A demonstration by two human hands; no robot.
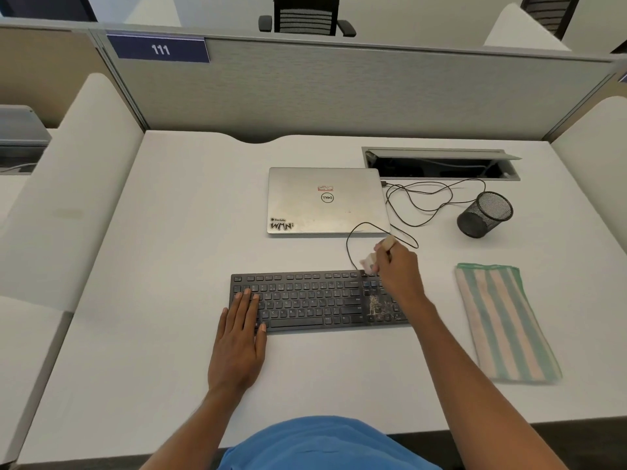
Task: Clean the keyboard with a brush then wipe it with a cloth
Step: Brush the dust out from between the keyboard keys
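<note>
A black keyboard [305, 300] lies across the middle of the white desk [169, 232]. Crumbly debris [378, 305] sits on its right-hand keys. My left hand [239, 337] lies flat with straight fingers on the keyboard's left end. My right hand [397, 271] grips a small wooden-handled brush [369, 261] over the keyboard's top right corner; its pale bristles blur at the back edge of the keys. A folded cloth [502, 320] with green and peach stripes lies on the desk to the right of the keyboard.
A closed silver laptop [325, 200] sits behind the keyboard, with black cables [420, 198] looping to its right. A black mesh cup [485, 213] lies tipped at the right back. An open cable hatch [441, 164] is set into the desk. Grey partitions [339, 89] surround it.
</note>
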